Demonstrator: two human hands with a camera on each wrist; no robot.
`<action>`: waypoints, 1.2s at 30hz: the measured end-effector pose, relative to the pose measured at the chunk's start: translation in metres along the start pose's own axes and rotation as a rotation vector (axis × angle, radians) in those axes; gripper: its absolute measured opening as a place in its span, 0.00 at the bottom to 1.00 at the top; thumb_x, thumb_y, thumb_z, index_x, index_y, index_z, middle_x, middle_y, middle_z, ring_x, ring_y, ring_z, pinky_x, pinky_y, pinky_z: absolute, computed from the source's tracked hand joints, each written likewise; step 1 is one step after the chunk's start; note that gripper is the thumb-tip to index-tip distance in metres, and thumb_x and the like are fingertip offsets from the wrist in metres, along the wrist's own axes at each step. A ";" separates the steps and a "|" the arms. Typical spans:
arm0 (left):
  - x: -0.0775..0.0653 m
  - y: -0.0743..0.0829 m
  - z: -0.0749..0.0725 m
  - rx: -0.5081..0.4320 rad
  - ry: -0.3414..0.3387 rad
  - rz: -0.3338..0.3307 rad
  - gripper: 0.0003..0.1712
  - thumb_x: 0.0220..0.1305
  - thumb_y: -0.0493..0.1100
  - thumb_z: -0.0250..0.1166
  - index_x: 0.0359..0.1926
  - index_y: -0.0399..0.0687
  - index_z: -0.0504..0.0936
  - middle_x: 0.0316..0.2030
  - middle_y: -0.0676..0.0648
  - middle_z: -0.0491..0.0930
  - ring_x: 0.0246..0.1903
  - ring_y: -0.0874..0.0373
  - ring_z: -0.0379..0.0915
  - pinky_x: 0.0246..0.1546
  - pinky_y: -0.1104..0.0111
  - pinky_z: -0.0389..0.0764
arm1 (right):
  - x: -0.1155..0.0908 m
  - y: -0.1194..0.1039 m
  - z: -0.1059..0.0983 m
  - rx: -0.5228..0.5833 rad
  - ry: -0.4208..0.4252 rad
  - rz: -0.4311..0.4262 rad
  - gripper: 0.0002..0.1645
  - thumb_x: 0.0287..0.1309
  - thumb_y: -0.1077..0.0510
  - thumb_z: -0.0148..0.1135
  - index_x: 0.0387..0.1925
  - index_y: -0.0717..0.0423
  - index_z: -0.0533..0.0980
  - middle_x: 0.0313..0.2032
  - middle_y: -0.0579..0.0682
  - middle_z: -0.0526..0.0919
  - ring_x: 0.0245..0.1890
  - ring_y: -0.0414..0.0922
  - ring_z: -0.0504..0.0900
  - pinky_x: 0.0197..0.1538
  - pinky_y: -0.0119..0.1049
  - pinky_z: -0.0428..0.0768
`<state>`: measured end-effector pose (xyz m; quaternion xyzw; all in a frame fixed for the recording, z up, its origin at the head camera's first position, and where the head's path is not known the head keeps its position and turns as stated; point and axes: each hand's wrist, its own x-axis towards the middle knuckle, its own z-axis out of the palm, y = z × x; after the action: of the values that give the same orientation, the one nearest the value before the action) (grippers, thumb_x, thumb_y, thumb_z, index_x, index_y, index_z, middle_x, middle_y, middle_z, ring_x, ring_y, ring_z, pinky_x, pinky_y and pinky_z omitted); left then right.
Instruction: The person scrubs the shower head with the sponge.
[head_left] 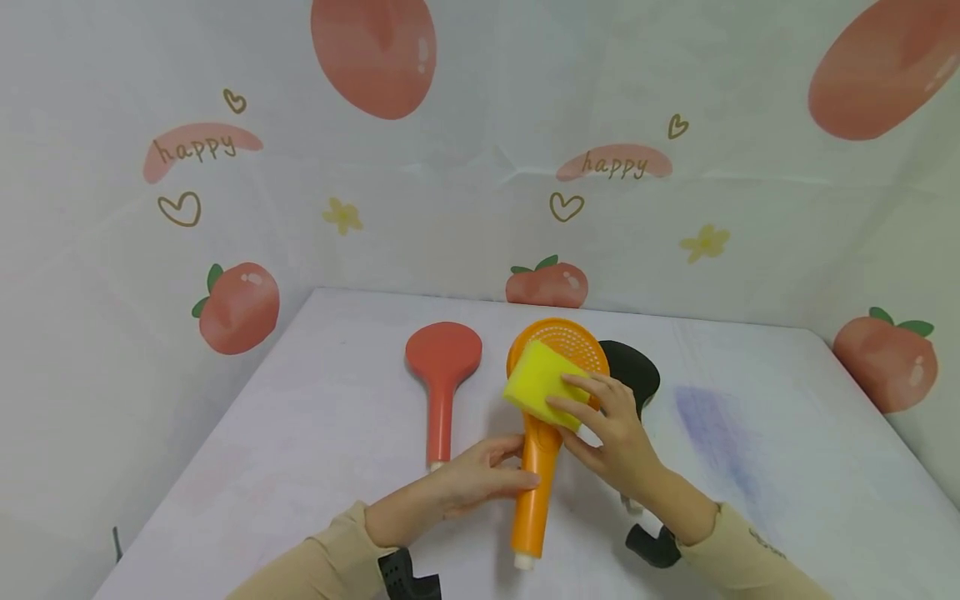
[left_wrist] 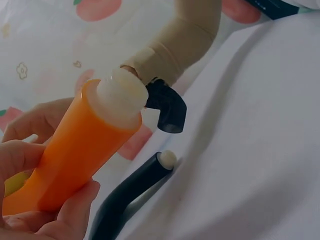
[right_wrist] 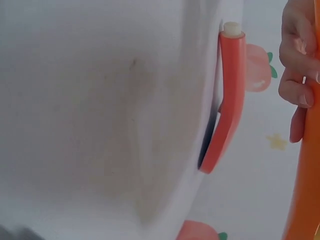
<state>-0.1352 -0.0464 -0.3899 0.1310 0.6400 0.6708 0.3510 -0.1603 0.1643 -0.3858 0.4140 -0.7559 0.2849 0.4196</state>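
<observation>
Biggest thing from where I'm standing is the pale backdrop, lightly creased and printed with red fruit, then the white table running up to it. Mid-table there's an orange strainer, glossy, with a round head full of little holes and a chunky tube handle slanting toward the near edge. Left of it lies a smooth red utensil, flat round head; right of it, a black one partly hidden. The left hand has fingers and thumb wrapped round the strainer's handle, while the right hand pinches a blocky, bright yellow sponge over the lower part of the head. Tiniest bit: an off-white, stubby plug at the handle's near end.
</observation>
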 end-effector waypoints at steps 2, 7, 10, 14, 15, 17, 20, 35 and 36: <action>0.000 -0.001 0.000 0.018 -0.020 0.006 0.32 0.60 0.41 0.62 0.65 0.40 0.64 0.55 0.45 0.71 0.45 0.59 0.73 0.55 0.63 0.77 | 0.003 0.001 -0.001 -0.004 -0.001 -0.003 0.19 0.64 0.46 0.52 0.40 0.55 0.80 0.47 0.61 0.77 0.46 0.59 0.69 0.48 0.47 0.63; 0.002 -0.004 -0.002 0.038 -0.033 0.014 0.33 0.60 0.41 0.63 0.66 0.42 0.64 0.56 0.45 0.74 0.44 0.59 0.75 0.54 0.64 0.78 | 0.010 0.003 -0.003 -0.039 0.003 0.006 0.20 0.65 0.45 0.51 0.40 0.55 0.80 0.46 0.61 0.76 0.44 0.59 0.69 0.46 0.48 0.63; 0.002 -0.004 -0.002 0.042 -0.027 0.005 0.34 0.60 0.41 0.63 0.66 0.43 0.64 0.56 0.44 0.75 0.44 0.60 0.76 0.53 0.65 0.78 | 0.013 0.006 -0.005 -0.076 0.000 0.038 0.20 0.65 0.45 0.50 0.40 0.56 0.80 0.46 0.62 0.76 0.44 0.59 0.69 0.45 0.50 0.63; 0.001 -0.004 -0.002 0.050 -0.035 -0.006 0.33 0.60 0.40 0.62 0.66 0.43 0.64 0.55 0.43 0.77 0.44 0.60 0.78 0.52 0.66 0.78 | 0.013 0.012 -0.008 -0.115 0.004 0.125 0.23 0.65 0.44 0.49 0.41 0.57 0.79 0.47 0.64 0.75 0.45 0.61 0.68 0.44 0.52 0.63; 0.000 -0.004 -0.001 0.051 -0.035 -0.005 0.33 0.60 0.40 0.62 0.66 0.43 0.64 0.54 0.43 0.77 0.44 0.60 0.78 0.52 0.66 0.78 | 0.013 0.015 -0.009 -0.119 0.009 0.150 0.23 0.65 0.44 0.49 0.42 0.58 0.79 0.47 0.65 0.74 0.45 0.61 0.68 0.43 0.52 0.62; 0.000 -0.005 -0.001 0.052 -0.037 -0.003 0.33 0.60 0.39 0.62 0.66 0.42 0.64 0.54 0.42 0.77 0.44 0.60 0.78 0.52 0.66 0.78 | 0.011 0.019 -0.009 -0.122 0.022 0.195 0.24 0.65 0.43 0.49 0.42 0.58 0.79 0.48 0.66 0.73 0.46 0.62 0.67 0.43 0.52 0.61; 0.000 -0.006 0.000 0.050 -0.041 0.002 0.33 0.60 0.39 0.62 0.66 0.41 0.64 0.54 0.41 0.77 0.44 0.59 0.78 0.52 0.66 0.78 | 0.007 0.022 -0.007 -0.115 0.043 0.231 0.24 0.64 0.44 0.50 0.43 0.59 0.78 0.49 0.67 0.73 0.47 0.62 0.67 0.44 0.51 0.62; -0.001 -0.003 0.001 0.028 -0.048 0.006 0.35 0.61 0.40 0.62 0.67 0.38 0.60 0.57 0.40 0.75 0.49 0.57 0.78 0.55 0.64 0.77 | 0.012 -0.003 0.002 -0.058 0.040 0.039 0.18 0.64 0.47 0.51 0.38 0.56 0.80 0.44 0.62 0.76 0.44 0.56 0.70 0.45 0.47 0.62; -0.001 -0.003 0.001 0.027 -0.047 0.006 0.35 0.61 0.39 0.62 0.67 0.39 0.60 0.58 0.40 0.74 0.49 0.57 0.78 0.55 0.64 0.77 | 0.013 -0.001 0.001 -0.068 0.042 0.047 0.19 0.64 0.47 0.51 0.38 0.56 0.80 0.44 0.63 0.75 0.44 0.57 0.70 0.44 0.47 0.61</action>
<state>-0.1329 -0.0466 -0.3919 0.1535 0.6403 0.6598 0.3622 -0.1638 0.1580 -0.3753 0.3755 -0.7656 0.2778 0.4424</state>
